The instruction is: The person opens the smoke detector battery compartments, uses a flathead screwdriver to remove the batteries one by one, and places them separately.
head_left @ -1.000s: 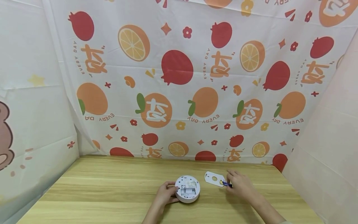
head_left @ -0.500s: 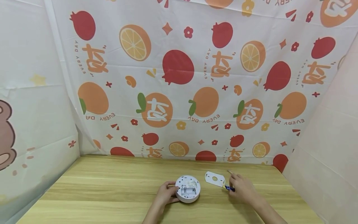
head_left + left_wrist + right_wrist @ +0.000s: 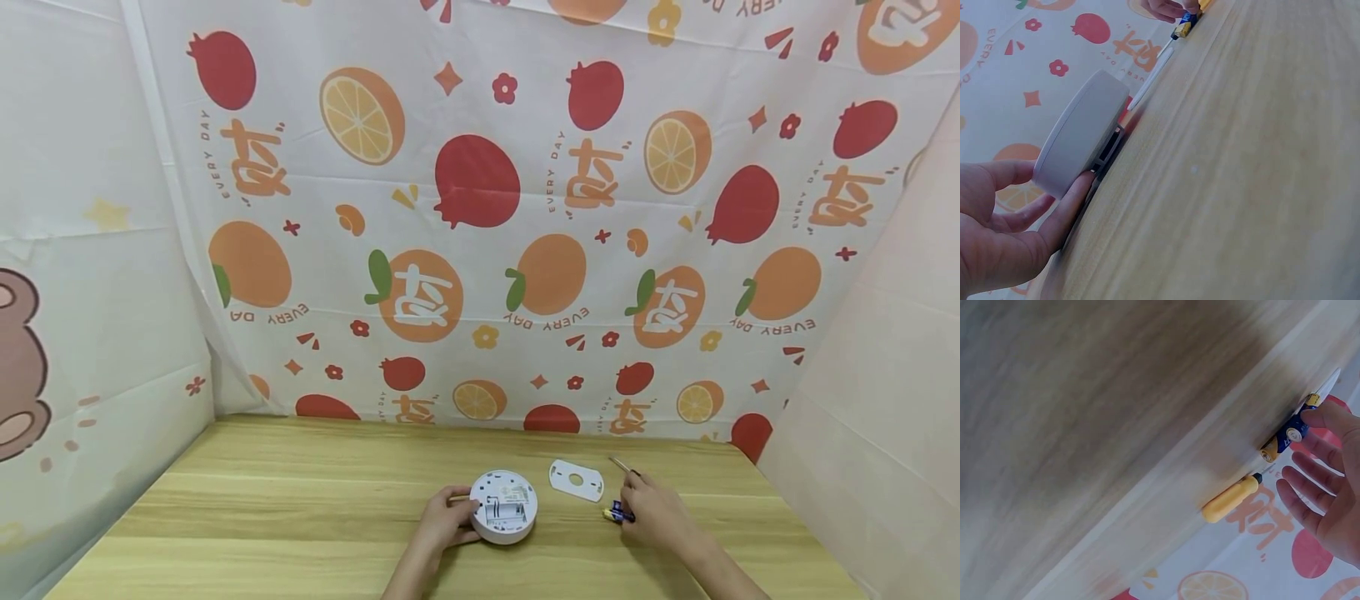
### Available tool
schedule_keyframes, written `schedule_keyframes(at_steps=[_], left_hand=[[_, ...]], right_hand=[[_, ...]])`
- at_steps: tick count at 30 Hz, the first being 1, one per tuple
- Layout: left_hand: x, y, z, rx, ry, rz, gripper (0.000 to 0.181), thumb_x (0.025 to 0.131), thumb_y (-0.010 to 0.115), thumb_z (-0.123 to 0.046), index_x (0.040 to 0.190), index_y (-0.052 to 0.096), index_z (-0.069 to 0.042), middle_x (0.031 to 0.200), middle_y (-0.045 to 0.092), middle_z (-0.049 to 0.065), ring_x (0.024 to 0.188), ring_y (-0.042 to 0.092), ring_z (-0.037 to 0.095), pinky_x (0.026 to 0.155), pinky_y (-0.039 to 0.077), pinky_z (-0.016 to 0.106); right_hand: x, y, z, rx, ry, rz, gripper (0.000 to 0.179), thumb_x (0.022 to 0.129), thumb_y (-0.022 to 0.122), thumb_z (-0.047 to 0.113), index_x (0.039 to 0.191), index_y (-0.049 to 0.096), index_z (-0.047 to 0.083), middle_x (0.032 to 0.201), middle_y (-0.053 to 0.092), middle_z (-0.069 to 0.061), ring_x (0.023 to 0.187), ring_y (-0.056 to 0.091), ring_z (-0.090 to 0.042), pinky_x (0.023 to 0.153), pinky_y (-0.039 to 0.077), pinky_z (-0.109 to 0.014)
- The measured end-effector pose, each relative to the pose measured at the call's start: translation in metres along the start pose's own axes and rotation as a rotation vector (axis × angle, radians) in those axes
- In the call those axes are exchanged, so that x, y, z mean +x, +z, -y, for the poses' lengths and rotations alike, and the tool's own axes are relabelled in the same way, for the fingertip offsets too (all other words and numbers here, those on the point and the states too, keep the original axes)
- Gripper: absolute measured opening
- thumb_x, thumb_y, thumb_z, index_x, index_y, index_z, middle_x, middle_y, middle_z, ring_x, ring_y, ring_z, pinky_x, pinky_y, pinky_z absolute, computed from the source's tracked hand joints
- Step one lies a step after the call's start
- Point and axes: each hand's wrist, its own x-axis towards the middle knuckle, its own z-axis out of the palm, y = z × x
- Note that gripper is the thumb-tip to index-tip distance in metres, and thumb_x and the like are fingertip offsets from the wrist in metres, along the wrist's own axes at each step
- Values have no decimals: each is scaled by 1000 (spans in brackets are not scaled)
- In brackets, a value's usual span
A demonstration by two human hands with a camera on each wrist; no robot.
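My left hand (image 3: pixel 441 521) grips the rim of a round white smoke detector (image 3: pixel 491 486), its open battery compartment facing up. In the left wrist view the detector (image 3: pixel 1079 137) is tilted beside the wooden surface, thumb and fingers at its edge. My right hand (image 3: pixel 660 515) pinches blue-and-yellow batteries (image 3: pixel 617 512) between thumb and fingers, close over the table. The right wrist view shows the batteries (image 3: pixel 1285 436) bunched under the thumb, while the other fingers spread loosely. A white mounting plate (image 3: pixel 588 487) with a round central hole lies between the hands.
A screwdriver (image 3: pixel 620 464) lies just beyond the right hand; its yellow handle (image 3: pixel 1232 499) shows in the right wrist view. A fruit-print cloth (image 3: pixel 480 250) hangs behind the wooden table (image 3: pixel 300 500), with pale cloth walls at both sides.
My right hand has drawn the batteries right and nearer, off the mounting plate's edge. More of the screwdriver's shaft now shows. The left hand keeps holding the detector in place.
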Motion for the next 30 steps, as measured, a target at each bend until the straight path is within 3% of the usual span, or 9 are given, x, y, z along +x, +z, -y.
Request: schedule_keyframes(at_steps=[10, 21, 30], left_hand=[[2, 0, 3, -4, 8, 2, 42, 88, 53, -2, 120, 37, 19, 98, 57, 19, 79, 59, 21, 68, 56, 36], [2, 0, 3, -4, 8, 2, 43, 88, 53, -3, 121, 36, 19, 98, 57, 20, 79, 59, 21, 68, 56, 36], [3, 0, 5, -3, 11, -2, 43, 88, 53, -3, 121, 36, 19, 98, 56, 21, 79, 59, 20, 67, 56, 35]], right_hand=[[-3, 1, 1, 11, 26, 36, 21, 59, 69, 13, 64, 49, 17, 79, 42, 6, 67, 39, -13, 41, 31, -22], [-1, 2, -2, 2, 15, -3, 20, 59, 70, 13, 65, 51, 18, 77, 44, 6, 66, 41, -13, 42, 34, -22], [10, -10, 1, 56, 43, 28, 15, 71, 72, 17, 71, 57, 15, 80, 49, 4, 69, 45, -13, 45, 38, -25]])
